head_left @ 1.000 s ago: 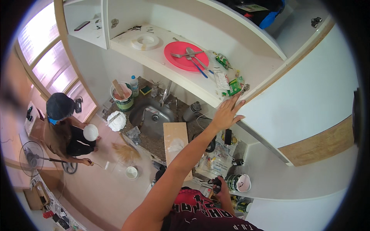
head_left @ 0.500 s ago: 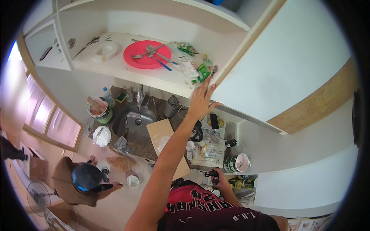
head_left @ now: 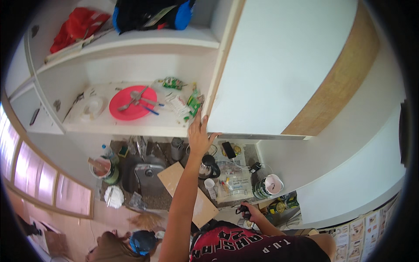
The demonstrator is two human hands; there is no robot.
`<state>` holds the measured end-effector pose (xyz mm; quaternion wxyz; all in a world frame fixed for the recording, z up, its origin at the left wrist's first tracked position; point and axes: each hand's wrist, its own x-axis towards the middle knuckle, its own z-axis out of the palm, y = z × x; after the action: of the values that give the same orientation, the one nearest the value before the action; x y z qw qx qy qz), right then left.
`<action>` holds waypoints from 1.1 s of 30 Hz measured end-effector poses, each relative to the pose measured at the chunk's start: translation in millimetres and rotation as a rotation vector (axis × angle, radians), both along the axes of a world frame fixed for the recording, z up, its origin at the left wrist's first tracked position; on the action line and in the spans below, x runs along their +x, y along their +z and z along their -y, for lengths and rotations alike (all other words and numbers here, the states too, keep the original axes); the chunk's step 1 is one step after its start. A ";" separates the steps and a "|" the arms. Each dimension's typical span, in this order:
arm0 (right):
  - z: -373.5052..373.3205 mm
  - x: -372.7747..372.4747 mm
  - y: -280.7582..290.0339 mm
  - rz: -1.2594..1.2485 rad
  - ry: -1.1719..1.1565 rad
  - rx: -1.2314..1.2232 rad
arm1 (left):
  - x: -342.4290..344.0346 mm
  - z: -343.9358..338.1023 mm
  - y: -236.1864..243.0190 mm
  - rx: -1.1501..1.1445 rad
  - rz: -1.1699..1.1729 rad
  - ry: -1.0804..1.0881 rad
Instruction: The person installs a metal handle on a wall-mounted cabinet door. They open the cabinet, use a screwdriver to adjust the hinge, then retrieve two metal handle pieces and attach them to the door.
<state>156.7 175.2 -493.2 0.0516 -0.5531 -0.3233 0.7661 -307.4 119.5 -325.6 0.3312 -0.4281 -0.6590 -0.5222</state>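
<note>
My left hand (head_left: 200, 139) is raised with its fingers spread, resting against the front edge of the white cabinet shelf (head_left: 148, 129), where the shelf meets a white panel (head_left: 279, 70). Just past its fingertips lie a green packet (head_left: 194, 104) and a white printed packet (head_left: 176, 104). To the left on that shelf a pink plate (head_left: 120, 106) carries forks and a spoon, some with blue handles. Low by my waist, my right hand (head_left: 249, 212) is closed around a small black object (head_left: 244, 212), whose kind I cannot make out.
Below the shelf, the counter holds a sink (head_left: 150, 185), a kettle (head_left: 210, 167), a phone (head_left: 228, 149) and a paint bucket (head_left: 270, 185). A wooden board (head_left: 204, 208) slants over the counter's front edge. Another person in a blue cap (head_left: 144, 241) is low on the floor at left.
My view has tilted upward, bringing the upper shelf with red and black cloth items into sight. My left hand stays on the shelf edge. The right still grips the black object.
</note>
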 end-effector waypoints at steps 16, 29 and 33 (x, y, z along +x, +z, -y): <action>9.9 37.2 -14.7 0.017 -0.009 -0.029 | 6.3 7.8 0.1 -0.106 0.118 0.012; 20.9 36.5 -47.6 -0.103 -0.064 -0.131 | 2.2 0.2 -0.8 -0.092 0.069 0.018; 25.5 43.6 -46.9 -0.124 -0.112 -0.133 | 16.5 -2.5 7.5 -0.191 0.213 0.029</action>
<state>200.3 149.6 -540.1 0.0773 -0.5242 -0.2366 0.8144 -291.0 121.9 -318.2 0.2247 -0.3903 -0.7433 -0.4947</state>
